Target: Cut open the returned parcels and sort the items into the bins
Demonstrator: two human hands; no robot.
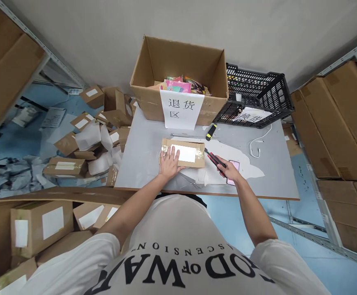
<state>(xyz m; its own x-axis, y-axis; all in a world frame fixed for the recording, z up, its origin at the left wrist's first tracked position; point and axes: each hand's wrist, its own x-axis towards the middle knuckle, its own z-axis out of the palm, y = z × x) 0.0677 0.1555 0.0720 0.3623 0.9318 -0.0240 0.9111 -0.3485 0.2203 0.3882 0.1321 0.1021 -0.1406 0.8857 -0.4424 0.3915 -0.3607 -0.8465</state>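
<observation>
"Cardboard, a small taped box (183,153), and what are the hands doing with it?"

"The left hand (168,164) lies flat on its left part, fingers spread, just at the edge of a white label (188,154). It presses there without clasping anything."

"And the right?"

"The right hand (227,169) has its fingers closed round a black-and-red tool (214,157), with the tip at the box's right end. Whether the tip touches, I can't tell."

"Where does the box sit?"

"On the grey bench (129,164), toward the front edge, partly over a white patch (246,167)."

"What else is close by?"

"A phone (234,165) with a pink screen, right beside the right hand and partly hidden by it. Behind the tool lies a yellow-and-black cutter (210,132), and farther right a white cable (252,143)."

"And at the back?"

"A large open carton (147,100) holding bright packets (178,86), with a sign (183,119) reading 退货区 on its front. Just right of it stands a black crate (266,96) with its own paper."

"Beyond the bench?"

"Heaped parcels (64,167) on the left, and stacked brown cartons (335,123) on the right"
</observation>
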